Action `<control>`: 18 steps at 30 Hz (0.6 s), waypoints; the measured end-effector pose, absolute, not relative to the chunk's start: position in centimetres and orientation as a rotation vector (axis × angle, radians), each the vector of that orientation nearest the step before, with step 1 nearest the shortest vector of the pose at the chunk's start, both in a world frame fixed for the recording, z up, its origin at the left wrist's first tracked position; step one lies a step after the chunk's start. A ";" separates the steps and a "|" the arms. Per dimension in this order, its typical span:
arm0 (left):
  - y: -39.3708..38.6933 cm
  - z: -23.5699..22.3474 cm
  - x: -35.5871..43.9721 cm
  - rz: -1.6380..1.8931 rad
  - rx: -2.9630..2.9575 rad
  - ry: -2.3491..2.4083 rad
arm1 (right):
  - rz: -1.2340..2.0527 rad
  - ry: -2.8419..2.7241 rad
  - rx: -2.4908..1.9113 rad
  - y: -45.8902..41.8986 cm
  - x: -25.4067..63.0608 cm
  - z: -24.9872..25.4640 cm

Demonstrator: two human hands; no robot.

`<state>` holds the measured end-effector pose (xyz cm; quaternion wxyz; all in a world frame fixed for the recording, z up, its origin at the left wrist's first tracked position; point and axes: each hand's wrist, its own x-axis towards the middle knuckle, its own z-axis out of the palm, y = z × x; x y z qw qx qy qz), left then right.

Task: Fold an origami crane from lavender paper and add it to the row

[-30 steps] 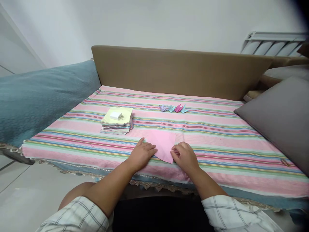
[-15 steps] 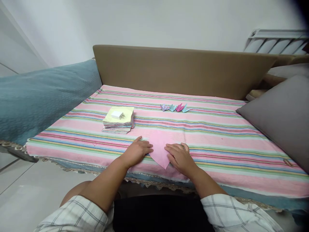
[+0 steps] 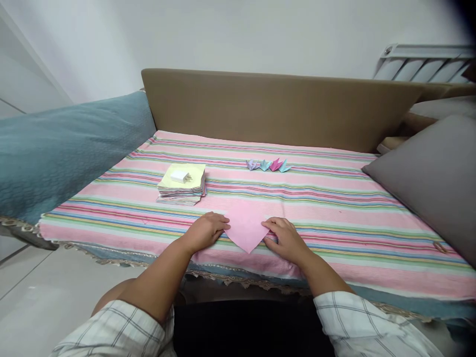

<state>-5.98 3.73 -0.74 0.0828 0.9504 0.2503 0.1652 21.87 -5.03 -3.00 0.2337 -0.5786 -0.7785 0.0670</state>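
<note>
A pink sheet of origami paper (image 3: pixel 247 229) lies on the striped cloth in front of me, one corner pointing towards me. Its far edges blend into the pink of the cloth. My left hand (image 3: pixel 207 231) grips the left corner with bent fingers; its thumb is mostly hidden. At the right corner, my right hand (image 3: pixel 286 239) holds the paper's edge between thumb and fingers. Beyond the hands stand several small folded paper cranes (image 3: pixel 275 164) in a row, in lilac, light blue and magenta.
To the left sits a stack of square paper (image 3: pixel 182 191) with a white plug adapter (image 3: pixel 180 176) on top. The striped cloth (image 3: pixel 320 208) covers the sofa seat. A grey cushion (image 3: pixel 427 173) leans at right, near a small brown object (image 3: pixel 440 247). A brown backrest (image 3: pixel 275 109) rises behind.
My hands have moved apart, the right one further right. The pink paper now shows wider between them, and its near corner has shifted slightly left and away from me.
</note>
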 end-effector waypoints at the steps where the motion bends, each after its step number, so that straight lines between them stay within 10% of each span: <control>1: 3.8 -0.8 -6.0 0.507 2.838 0.732 | 0.169 -2.122 -1.581 -4.8 22.0 -3.2; 18: 3.9 0.0 -6.4 0.441 2.709 1.129 | 0.206 -2.065 -1.515 -4.2 23.2 -3.5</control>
